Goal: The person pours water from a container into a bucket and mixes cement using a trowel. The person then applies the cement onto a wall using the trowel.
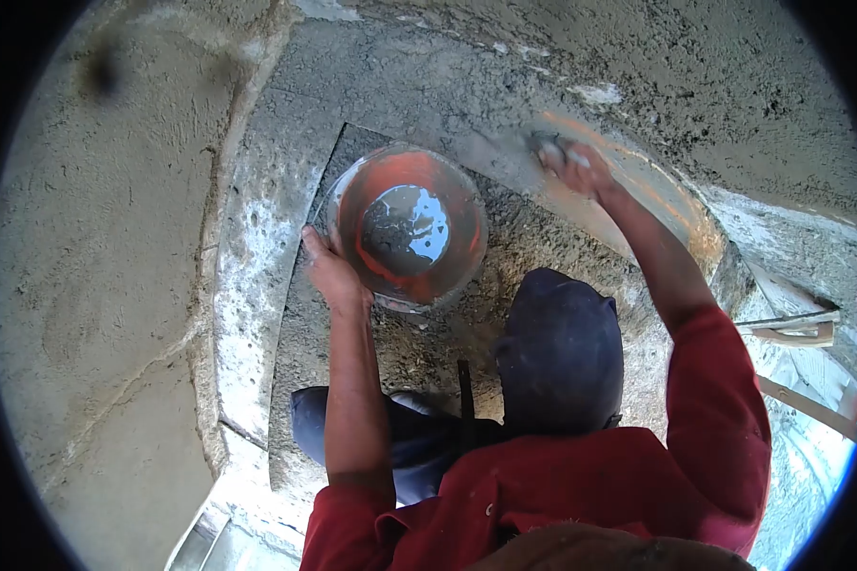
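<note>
A round orange-red bowl (467,214), smeared with grey and holding some wet grey liquid that reflects light, stands left of centre. My left hand (336,276) grips its lower left rim, fingers wrapped round the side. Up and to the right, my right hand (576,169) is closed and blurred at the grey cement surface (400,76). Whatever it holds is too smeared to make out. An orange-streaked band (657,195) of that surface runs beside my right forearm.
Rough plastered wall (114,238) rises on the left, with more at the upper right. My knee in dark trousers (562,352) is below the bowl. A dark upright bar (466,390) stands between my legs. Wooden pieces (809,409) lie at the right.
</note>
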A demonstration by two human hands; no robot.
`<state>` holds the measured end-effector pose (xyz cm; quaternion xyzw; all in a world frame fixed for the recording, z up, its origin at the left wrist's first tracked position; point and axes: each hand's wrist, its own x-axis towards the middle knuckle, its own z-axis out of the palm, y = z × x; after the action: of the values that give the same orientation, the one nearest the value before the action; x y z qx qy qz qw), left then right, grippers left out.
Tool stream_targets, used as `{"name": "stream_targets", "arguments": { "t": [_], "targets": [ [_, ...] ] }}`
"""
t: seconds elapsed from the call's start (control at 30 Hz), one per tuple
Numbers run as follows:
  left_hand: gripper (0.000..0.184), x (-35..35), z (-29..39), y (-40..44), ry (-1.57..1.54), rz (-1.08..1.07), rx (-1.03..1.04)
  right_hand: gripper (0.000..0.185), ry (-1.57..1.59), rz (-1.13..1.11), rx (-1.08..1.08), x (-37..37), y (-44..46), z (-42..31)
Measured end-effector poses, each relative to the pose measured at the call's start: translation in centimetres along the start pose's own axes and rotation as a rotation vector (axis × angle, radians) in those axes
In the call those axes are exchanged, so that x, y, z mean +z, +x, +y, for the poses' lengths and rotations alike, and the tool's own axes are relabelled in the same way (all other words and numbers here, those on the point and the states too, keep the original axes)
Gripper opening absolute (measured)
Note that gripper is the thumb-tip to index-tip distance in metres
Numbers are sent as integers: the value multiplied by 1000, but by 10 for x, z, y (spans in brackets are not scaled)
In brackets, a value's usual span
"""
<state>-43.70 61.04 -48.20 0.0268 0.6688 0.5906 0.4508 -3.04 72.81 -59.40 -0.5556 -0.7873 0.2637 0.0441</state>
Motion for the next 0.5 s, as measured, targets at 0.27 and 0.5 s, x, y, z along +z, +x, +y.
{"name": "stream_targets", "arguments": {
  "t": [0.27,0.5],
  "targets": [
    [72,1,-1,-3,-51,-26,-1,46,-14,221,-28,83,133,69],
    [69,-1,-5,9,-128,-101,0,55,8,89,149,-22,68,-8]
  ]
}}
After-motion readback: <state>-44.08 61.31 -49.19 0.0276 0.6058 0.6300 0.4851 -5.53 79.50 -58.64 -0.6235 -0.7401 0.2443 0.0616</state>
